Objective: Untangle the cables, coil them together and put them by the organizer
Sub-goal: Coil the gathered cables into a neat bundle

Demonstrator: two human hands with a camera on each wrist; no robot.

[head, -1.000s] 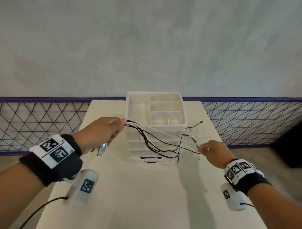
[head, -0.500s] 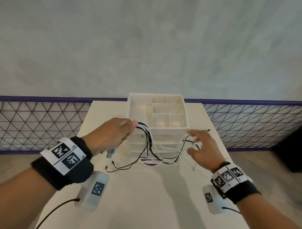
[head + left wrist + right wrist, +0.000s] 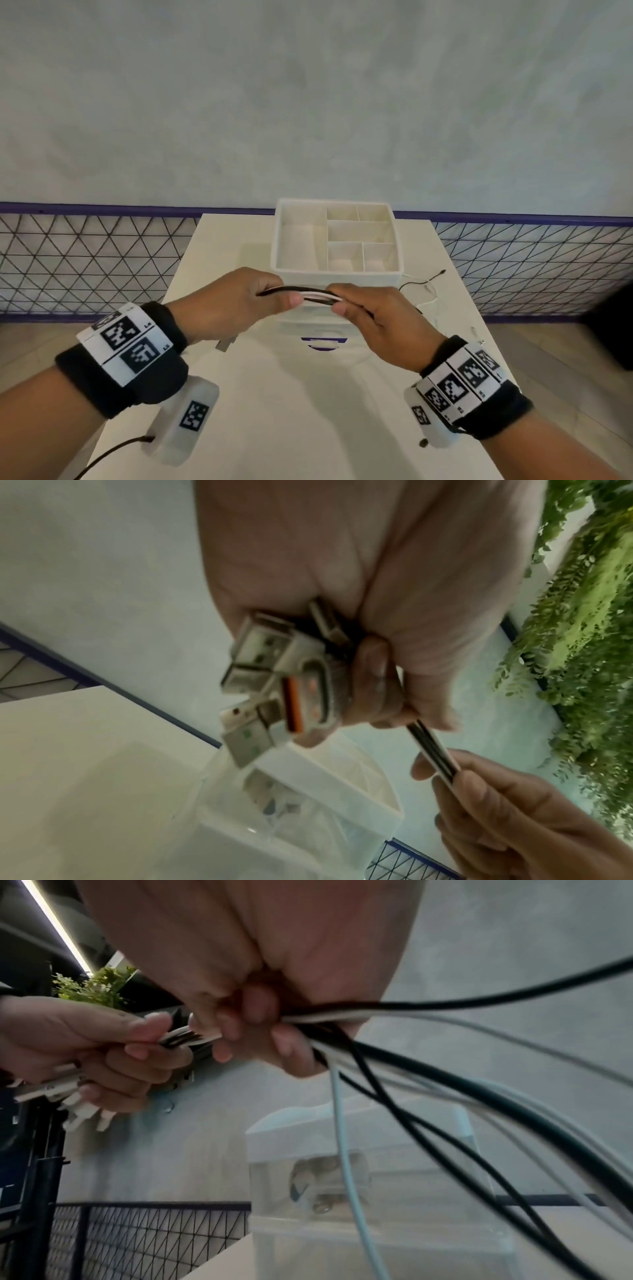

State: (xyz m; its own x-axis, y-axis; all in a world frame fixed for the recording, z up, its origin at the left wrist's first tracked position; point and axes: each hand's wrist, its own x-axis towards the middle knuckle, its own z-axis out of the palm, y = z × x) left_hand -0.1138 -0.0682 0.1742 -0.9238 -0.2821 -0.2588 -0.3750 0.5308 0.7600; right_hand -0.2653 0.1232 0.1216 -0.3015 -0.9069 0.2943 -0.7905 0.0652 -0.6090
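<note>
A bundle of black and white cables [image 3: 313,295] runs between my two hands, held in the air in front of the white organizer [image 3: 337,240]. My left hand [image 3: 246,301] grips the bundle near its USB plugs [image 3: 270,674], which stick out below the fist. My right hand [image 3: 363,308] grips the same bundle [image 3: 192,1038] a few centimetres to the right. From that hand the loose cables [image 3: 445,1096] hang down and trail off to the right. Their far ends [image 3: 428,284] lie on the table right of the organizer.
The organizer has open compartments on top and clear drawers [image 3: 342,1185] below. It stands at the back middle of the white table [image 3: 308,411]. A black wire-mesh railing [image 3: 85,260] runs behind the table, and green plants [image 3: 589,615] hang off to the side.
My right hand let go of the far cable ends, swung in to the left and took hold of the bundle next to my left hand. The slack cables are drawn together.
</note>
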